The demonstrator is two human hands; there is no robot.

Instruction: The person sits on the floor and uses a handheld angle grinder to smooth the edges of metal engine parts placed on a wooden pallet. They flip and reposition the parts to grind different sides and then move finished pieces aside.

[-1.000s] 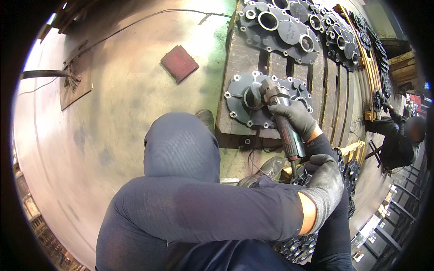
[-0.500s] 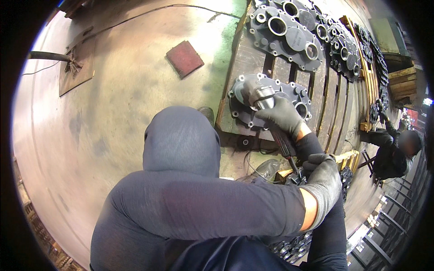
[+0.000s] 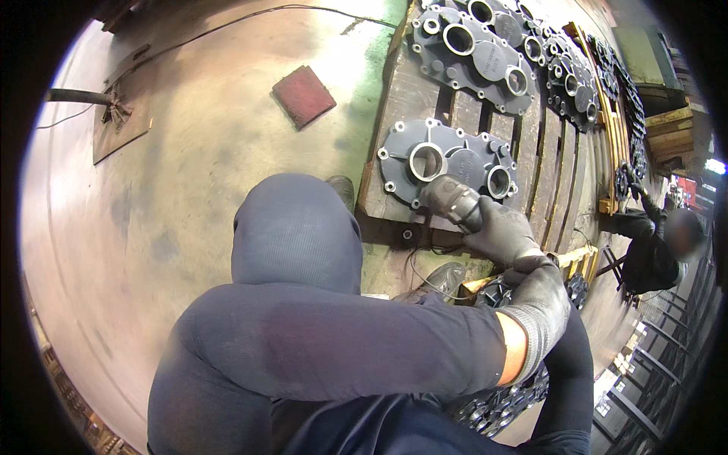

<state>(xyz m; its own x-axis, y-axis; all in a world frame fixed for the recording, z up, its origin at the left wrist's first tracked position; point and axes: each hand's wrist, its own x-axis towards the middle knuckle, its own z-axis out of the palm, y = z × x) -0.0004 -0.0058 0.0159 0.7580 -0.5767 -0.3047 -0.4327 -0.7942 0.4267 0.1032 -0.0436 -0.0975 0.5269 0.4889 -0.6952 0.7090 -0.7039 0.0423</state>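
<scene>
Wrapped around the grinder, the right hand has a one-handed grip behind the tool's rounded head. Curled beside the right wrist, the left hand hides what its fingers close on, so I cannot tell whether it steadies the tool's back end. If it does not, a snag could twist the tool in the right hand alone.

The head overlaps the near edge of a grey metal cover, which lies flat on the near end of a wooden pallet. Blur hides the disc, so contact with the cover is unclear. A tilted head could scuff the cover's face, or catch one of the bolt holes around its rim and kick back.

No clamp shows on the cover, so a hard push could slide it across the slats. The crossed forearms may make a quick pull away awkward. Below, a shoe stands close to the pallet's edge, exposed should the tool slip. Sparks could reach the trousers too.
</scene>
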